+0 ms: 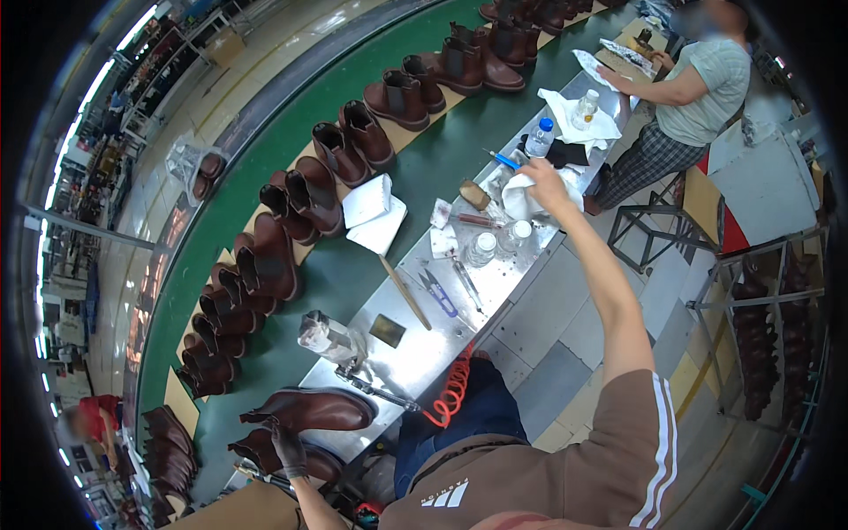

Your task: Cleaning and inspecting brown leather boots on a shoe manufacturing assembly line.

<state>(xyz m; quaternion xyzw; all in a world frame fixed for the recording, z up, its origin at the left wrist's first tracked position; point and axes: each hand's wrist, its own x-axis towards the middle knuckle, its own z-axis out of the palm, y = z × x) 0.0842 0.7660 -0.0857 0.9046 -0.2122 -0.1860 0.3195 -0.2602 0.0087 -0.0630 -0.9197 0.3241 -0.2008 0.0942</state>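
Note:
Two brown ankle boots lie at the table's near left end: the upper boot on its side, the lower boot beside it. My left hand, in a dark glove, is closed on the shaft of the lower boot; its fingertips are partly lost against the dark leather. My right arm stretches far across to the right. There my bare right hand is closed on a crumpled white cloth. Just left of these fingers lies a blue-handled tool, and a blue-capped clear bottle stands behind.
On the metal tabletop lie purple thread snips, a wooden-handled brush, a dark block and clear bottles. A spray gun trails a red coiled hose. Boots line the green belt. A co-worker stands far right.

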